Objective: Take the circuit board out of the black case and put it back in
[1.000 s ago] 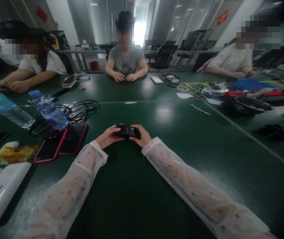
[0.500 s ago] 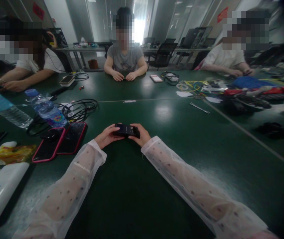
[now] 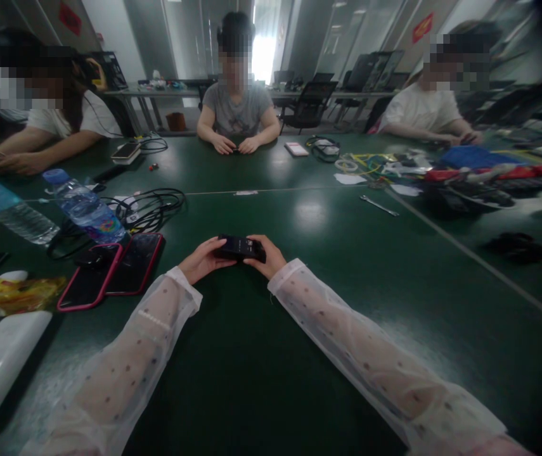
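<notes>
Between my two hands is a small black box-shaped device (image 3: 236,249) with a lit screen showing tiny pale marks, too small to read. My left hand (image 3: 203,258) grips its left end, the thumb along the top edge. At the right end my right hand (image 3: 269,256) closes on it, with fingers over the top and the thumb below. The device is just over the dark green table (image 3: 251,354); I cannot tell whether it touches the surface. Left of my left hand lie two phones in red-pink cases, one a dark-screened phone (image 3: 134,265) and one a pink-edged phone (image 3: 89,278).
At left stand or lean a blue-capped bottle (image 3: 85,206), a larger water bottle (image 3: 11,209), a yellow wrapper (image 3: 26,293) and a white power bank (image 3: 7,370). Black cables (image 3: 156,206) coil behind. A wrench (image 3: 379,205) lies right. Three people sit around, including one opposite (image 3: 237,104).
My hands and the device hold nearly the same place. The whole view has shifted very slightly, with things on the table a little further left.
</notes>
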